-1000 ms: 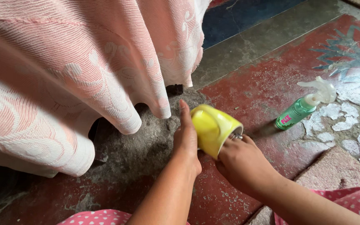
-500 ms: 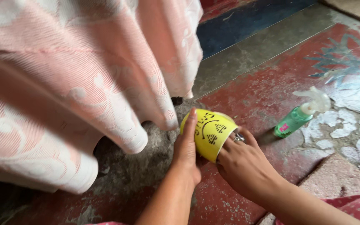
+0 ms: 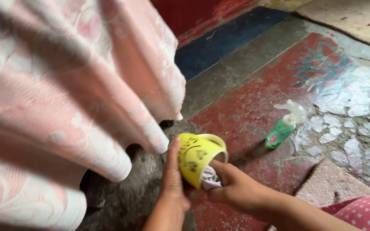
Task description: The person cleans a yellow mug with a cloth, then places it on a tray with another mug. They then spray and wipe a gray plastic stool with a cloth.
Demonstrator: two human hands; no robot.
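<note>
My left hand [image 3: 172, 182] grips a yellow mug [image 3: 198, 158] with dark drawn marks on its side, tilted low over the floor. My right hand [image 3: 236, 190] presses a crumpled white cloth [image 3: 211, 179] into the mug's mouth, fingers closed on the cloth. The mug's handle shows at its upper right. A green spray bottle [image 3: 281, 130] with a white trigger head stands on the floor to the right of my hands.
A pink and white patterned curtain [image 3: 65, 98] hangs at the left, its hem just above the mug. The floor [image 3: 245, 107] is worn red paint over cracked concrete, with a blue stripe at the back. Pink dotted fabric [image 3: 356, 211] shows at bottom right.
The mug has turned in my left hand so its marked side faces up. My right hand has pushed the white cloth deeper into its mouth. The view shifted slightly.
</note>
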